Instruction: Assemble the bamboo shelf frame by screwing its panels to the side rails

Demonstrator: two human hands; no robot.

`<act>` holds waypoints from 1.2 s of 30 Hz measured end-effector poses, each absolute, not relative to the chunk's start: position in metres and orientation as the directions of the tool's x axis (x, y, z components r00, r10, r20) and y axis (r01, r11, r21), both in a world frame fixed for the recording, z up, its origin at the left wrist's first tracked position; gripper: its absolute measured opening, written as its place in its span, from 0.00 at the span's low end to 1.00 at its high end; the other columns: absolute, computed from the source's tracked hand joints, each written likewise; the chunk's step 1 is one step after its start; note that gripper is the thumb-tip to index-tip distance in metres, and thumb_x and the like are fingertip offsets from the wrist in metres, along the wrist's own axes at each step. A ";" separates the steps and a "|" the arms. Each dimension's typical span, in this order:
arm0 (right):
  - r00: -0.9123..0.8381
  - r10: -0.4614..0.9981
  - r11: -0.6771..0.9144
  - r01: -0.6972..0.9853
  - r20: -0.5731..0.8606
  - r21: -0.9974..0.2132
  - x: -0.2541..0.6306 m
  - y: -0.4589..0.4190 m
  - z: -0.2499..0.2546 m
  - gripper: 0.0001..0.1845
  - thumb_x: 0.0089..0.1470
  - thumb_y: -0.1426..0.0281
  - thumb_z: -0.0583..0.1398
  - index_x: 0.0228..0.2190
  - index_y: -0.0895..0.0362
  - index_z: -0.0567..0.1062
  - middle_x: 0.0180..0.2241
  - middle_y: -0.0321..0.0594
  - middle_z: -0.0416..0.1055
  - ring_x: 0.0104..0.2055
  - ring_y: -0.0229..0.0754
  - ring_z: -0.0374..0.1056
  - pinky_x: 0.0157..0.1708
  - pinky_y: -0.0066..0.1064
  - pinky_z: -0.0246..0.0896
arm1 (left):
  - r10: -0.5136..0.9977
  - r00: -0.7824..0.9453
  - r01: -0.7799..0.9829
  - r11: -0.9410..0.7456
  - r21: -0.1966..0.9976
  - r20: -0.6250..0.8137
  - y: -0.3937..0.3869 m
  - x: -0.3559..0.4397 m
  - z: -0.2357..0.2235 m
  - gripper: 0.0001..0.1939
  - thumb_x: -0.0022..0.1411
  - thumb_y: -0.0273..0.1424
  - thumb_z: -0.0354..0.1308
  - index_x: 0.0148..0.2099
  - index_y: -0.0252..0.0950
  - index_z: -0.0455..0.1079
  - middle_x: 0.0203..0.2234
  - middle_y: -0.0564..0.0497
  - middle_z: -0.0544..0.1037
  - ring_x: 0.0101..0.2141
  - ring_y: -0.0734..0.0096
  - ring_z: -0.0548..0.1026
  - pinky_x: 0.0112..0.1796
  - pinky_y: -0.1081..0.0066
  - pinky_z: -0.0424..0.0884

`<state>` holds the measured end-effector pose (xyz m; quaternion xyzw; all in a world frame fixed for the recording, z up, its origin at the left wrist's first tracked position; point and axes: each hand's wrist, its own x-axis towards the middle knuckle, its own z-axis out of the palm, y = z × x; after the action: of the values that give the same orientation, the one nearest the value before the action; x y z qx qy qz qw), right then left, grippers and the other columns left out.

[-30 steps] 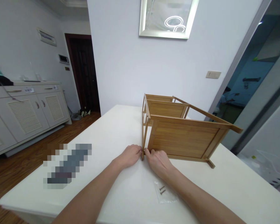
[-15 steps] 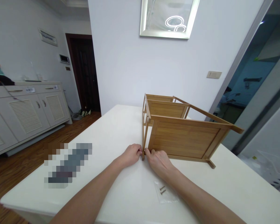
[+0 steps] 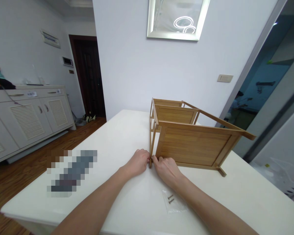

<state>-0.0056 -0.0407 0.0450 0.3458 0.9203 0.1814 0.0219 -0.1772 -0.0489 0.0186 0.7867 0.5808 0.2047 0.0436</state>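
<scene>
A brown wooden shelf rack [image 3: 193,145] lies on its side on the white table [image 3: 112,140], its slatted-looking panels standing upright. My left hand [image 3: 139,162] is closed at the outer side of the rack's near lower-left corner. Whatever its fingertips pinch there is hidden. On the inner side of that corner, my right hand [image 3: 168,168] grips the frame, thumb and fingers bent against the wood by the panel's bottom edge. Two screws [image 3: 171,199] lie on a clear plastic bag [image 3: 177,208] beside my right forearm.
A blurred-out dark object [image 3: 75,173] is at the table's left edge. Behind the table stands a white wall with a framed picture [image 3: 176,19]. A louvred cabinet [image 3: 31,114] is off to the left, a doorway to the right.
My left hand has turned slightly and shifted a little toward the rack corner, its knuckles higher. My right hand and the rack stay put.
</scene>
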 end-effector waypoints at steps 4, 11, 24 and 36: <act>-0.761 0.642 0.696 0.627 0.086 0.351 -0.005 -0.040 0.045 0.12 0.60 0.79 0.46 0.44 0.61 0.64 0.32 0.50 0.74 0.32 0.46 0.74 0.28 0.29 0.61 | 0.942 0.228 0.903 -0.300 0.307 0.248 -0.049 -0.178 0.019 0.11 0.59 0.22 0.46 0.31 0.36 0.68 0.30 0.45 0.75 0.35 0.62 0.72 0.40 0.65 0.63; -0.761 0.645 0.697 0.626 0.076 0.351 -0.005 -0.042 0.048 0.13 0.60 0.79 0.47 0.46 0.61 0.64 0.33 0.50 0.74 0.33 0.45 0.74 0.29 0.29 0.61 | 0.963 0.187 0.906 -0.245 0.345 0.194 -0.049 -0.180 0.020 0.14 0.63 0.28 0.44 0.32 0.36 0.70 0.32 0.44 0.77 0.34 0.62 0.74 0.38 0.66 0.65; -0.751 0.657 0.688 0.636 0.072 0.349 -0.006 -0.041 0.047 0.13 0.60 0.79 0.47 0.45 0.62 0.63 0.33 0.52 0.74 0.34 0.45 0.74 0.31 0.28 0.61 | 0.974 0.144 0.841 -0.212 0.498 0.173 -0.041 -0.180 0.009 0.11 0.61 0.24 0.45 0.34 0.36 0.68 0.30 0.50 0.77 0.32 0.70 0.73 0.34 0.73 0.65; -0.759 0.646 0.697 0.628 0.078 0.346 -0.006 -0.041 0.047 0.11 0.60 0.80 0.47 0.43 0.60 0.64 0.32 0.49 0.74 0.32 0.45 0.74 0.28 0.29 0.61 | 0.967 0.155 0.843 -0.236 0.483 0.202 -0.043 -0.181 0.010 0.09 0.59 0.24 0.48 0.32 0.36 0.69 0.31 0.48 0.76 0.34 0.66 0.73 0.37 0.70 0.65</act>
<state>-0.0062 -0.0407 0.0472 0.3460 0.9208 0.1784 0.0247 -0.1807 -0.0428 0.0104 0.7488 0.6045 0.2390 0.1293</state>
